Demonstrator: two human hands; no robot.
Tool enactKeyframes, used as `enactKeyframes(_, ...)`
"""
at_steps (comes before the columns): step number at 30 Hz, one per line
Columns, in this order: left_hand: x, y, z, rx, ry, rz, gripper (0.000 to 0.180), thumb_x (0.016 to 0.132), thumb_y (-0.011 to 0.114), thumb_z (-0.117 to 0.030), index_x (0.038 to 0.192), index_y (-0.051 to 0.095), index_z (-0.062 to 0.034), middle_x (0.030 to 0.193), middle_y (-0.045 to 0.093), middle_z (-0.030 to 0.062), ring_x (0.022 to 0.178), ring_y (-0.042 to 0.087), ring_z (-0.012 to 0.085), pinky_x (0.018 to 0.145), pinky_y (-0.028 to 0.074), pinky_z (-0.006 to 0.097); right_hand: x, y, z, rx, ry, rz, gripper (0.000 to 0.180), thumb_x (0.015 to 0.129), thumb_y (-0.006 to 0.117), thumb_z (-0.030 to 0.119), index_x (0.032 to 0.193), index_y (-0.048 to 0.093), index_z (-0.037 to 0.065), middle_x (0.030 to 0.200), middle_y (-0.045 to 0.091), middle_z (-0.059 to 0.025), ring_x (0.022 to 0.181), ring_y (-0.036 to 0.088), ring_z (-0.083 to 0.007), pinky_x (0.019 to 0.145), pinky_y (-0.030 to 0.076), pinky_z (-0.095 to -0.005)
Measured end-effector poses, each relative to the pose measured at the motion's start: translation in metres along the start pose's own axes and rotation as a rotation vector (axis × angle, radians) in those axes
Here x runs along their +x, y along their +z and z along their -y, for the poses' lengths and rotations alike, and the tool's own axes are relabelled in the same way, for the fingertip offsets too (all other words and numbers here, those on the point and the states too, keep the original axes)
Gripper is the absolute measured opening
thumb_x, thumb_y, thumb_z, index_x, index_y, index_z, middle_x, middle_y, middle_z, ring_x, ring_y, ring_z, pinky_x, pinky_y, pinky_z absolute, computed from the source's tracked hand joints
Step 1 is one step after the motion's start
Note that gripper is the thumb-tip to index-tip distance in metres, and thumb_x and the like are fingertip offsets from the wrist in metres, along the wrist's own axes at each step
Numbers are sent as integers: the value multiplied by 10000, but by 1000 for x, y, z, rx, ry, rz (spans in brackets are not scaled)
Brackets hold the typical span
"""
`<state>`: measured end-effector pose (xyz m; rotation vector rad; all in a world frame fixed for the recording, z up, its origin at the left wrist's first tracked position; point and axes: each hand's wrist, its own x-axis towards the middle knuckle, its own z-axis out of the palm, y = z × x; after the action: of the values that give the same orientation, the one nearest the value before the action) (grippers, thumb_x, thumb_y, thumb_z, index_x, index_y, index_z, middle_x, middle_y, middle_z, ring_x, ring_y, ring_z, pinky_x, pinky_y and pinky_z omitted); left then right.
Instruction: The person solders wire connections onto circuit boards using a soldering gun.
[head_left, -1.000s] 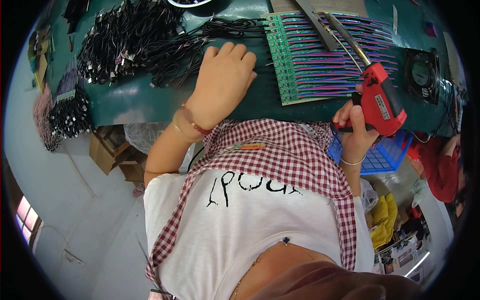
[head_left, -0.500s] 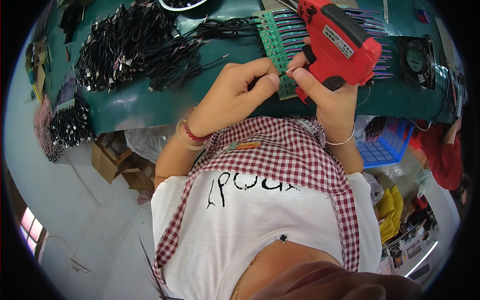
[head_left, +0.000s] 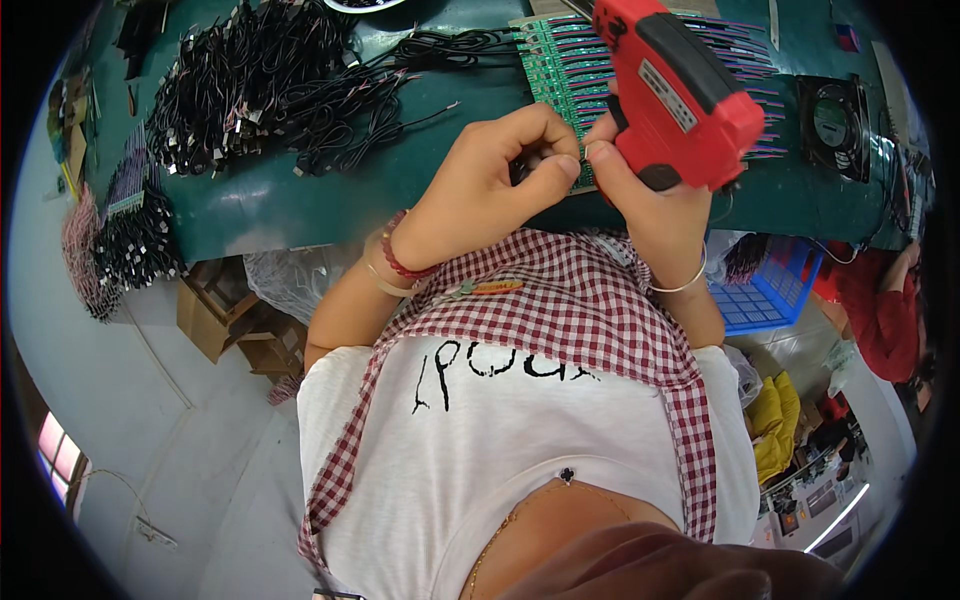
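My right hand (head_left: 660, 215) is wrapped round a red-and-black soldering gun (head_left: 665, 90), its nose pointing up and away to the left. The thumb and forefinger of that hand also pinch together beside my left fingertips. My left hand (head_left: 490, 190) is closed, thumb against forefinger, on a thin wire whose end barely shows between the two hands. Just beyond the fingertips lies a panel of green circuit boards (head_left: 545, 70) in a row, with dark and pink wires running off to the right. My hands and the gun hide part of the panel.
A large heap of black cables (head_left: 235, 90) with pale connectors covers the table's left part. A bundle of wired boards (head_left: 130, 200) hangs at the left edge. To the right lies a black fan (head_left: 835, 125). A blue crate (head_left: 770, 295) stands below the table.
My left hand has shifted slightly right, so its fingertips are closer to those of my right hand. Less of the wire shows between them. The soldering gun has tilted slightly.
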<state>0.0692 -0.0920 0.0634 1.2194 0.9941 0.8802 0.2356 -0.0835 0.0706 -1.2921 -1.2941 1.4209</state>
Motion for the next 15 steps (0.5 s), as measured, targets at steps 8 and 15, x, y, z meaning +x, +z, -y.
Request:
enactKeyframes(8,5,-1,3,579,378,-236,99,710,611,18,782,547,-2,698,504,50,537,475,108,473,378,225,5,-1,-4,141,-48,-42,108,760,645,24,859,607,8,767,590,0,646,526,-57,589,430,-207)
enactKeyframes(15,4,6,6,630,414,-249,137,697,635,27,800,555,-13,706,523,49,531,510,124,472,404,231,2,2,-2,80,-49,-54,102,756,638,32,849,605,7,743,578,15,633,524,-56,558,421,-205)
